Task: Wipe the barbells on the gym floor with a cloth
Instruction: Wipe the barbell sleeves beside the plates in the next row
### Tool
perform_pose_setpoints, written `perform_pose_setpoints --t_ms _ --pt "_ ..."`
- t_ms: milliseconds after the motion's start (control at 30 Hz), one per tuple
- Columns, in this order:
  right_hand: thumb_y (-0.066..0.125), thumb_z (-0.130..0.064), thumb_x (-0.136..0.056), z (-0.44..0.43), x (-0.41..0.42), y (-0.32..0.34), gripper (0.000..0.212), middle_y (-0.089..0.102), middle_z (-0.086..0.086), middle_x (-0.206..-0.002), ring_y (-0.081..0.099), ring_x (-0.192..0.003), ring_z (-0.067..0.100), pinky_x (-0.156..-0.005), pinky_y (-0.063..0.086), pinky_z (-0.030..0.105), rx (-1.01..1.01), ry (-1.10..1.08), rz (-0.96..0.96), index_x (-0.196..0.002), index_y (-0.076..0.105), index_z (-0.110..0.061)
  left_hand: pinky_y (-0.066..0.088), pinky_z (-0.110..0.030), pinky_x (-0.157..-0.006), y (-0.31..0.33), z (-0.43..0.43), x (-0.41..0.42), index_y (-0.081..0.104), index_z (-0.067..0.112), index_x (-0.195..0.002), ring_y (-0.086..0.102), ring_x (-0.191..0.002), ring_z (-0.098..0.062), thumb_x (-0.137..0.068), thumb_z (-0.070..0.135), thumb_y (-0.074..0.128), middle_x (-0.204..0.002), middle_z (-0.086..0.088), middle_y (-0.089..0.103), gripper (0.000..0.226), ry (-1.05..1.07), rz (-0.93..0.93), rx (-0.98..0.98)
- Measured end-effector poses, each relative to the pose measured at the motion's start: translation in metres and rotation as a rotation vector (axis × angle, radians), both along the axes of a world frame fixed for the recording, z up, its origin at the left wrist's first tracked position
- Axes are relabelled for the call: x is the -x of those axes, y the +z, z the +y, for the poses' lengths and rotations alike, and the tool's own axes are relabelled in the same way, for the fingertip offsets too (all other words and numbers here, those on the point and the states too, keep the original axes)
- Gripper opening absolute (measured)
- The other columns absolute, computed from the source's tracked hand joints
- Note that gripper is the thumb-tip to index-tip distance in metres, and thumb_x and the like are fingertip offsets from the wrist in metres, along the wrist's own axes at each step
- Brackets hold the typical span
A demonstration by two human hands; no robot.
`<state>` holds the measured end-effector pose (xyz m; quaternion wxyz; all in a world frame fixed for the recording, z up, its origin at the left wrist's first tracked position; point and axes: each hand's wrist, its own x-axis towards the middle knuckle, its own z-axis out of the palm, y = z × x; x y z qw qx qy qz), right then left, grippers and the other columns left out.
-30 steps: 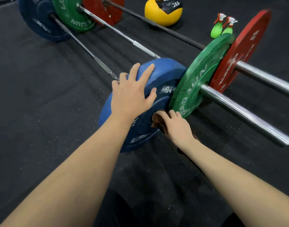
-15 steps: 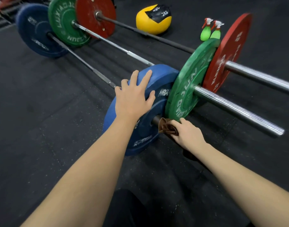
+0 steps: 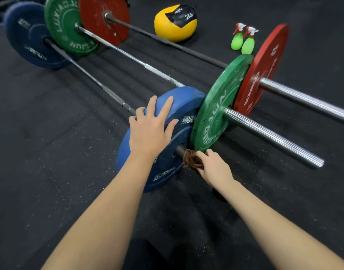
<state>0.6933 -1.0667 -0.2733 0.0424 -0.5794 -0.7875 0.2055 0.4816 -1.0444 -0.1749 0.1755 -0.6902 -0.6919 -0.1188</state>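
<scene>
Three barbells lie side by side on the black gym floor. The nearest one carries a blue plate [image 3: 167, 164], and my left hand [image 3: 150, 129] rests flat on that plate's top edge with fingers spread. My right hand [image 3: 214, 168] grips a bunched brown cloth [image 3: 191, 160] against the short sleeve end [image 3: 179, 151] that sticks out of the blue plate. Just behind, a green plate [image 3: 216, 117] sits on the chrome sleeve [image 3: 272, 139] of the middle barbell. A red plate [image 3: 262, 71] stands on the far barbell.
Two green spray bottles [image 3: 243, 40] stand behind the red plate. A yellow 2 kg ball [image 3: 175, 26] lies at the back. The far ends carry a blue plate [image 3: 30, 38], a green plate [image 3: 66, 26] and a red plate [image 3: 103, 18]. Black rubber flooring lies to the left.
My right hand has drawn the cloth outward from the blue plate's hub along the sleeve end. My left hand has stayed on the plate. My view has tilted up, showing more of the far plates.
</scene>
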Motion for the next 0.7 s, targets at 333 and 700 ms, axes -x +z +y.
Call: perform_pose_setpoints --t_ms 333,700 --pt "0.065 -0.036 -0.095 0.017 0.022 -0.001 0.045 0.047 0.008 -0.111 0.051 -0.107 0.032 -0.070 0.052 0.044 -0.062 0.073 -0.019 -0.138 0.051 -0.031 0.047 -0.049 -0.076 -0.002 0.003 0.000 0.033 0.036 -0.158 0.055 -0.109 -0.041 -0.105 0.059 0.037 -0.158 -0.010 0.041 0.058 0.009 0.002 -0.017" --pt "0.059 -0.046 -0.095 -0.014 -0.031 -0.001 0.036 0.047 -0.002 -0.101 0.056 -0.104 0.028 -0.074 0.052 0.041 0.022 -0.015 -0.026 -0.129 0.051 -0.042 0.046 -0.049 -0.077 -0.005 -0.007 0.003 0.032 0.038 -0.158 0.054 -0.107 -0.042 -0.105 0.059 0.039 -0.158 -0.010 0.041 0.058 0.002 -0.031 -0.034"
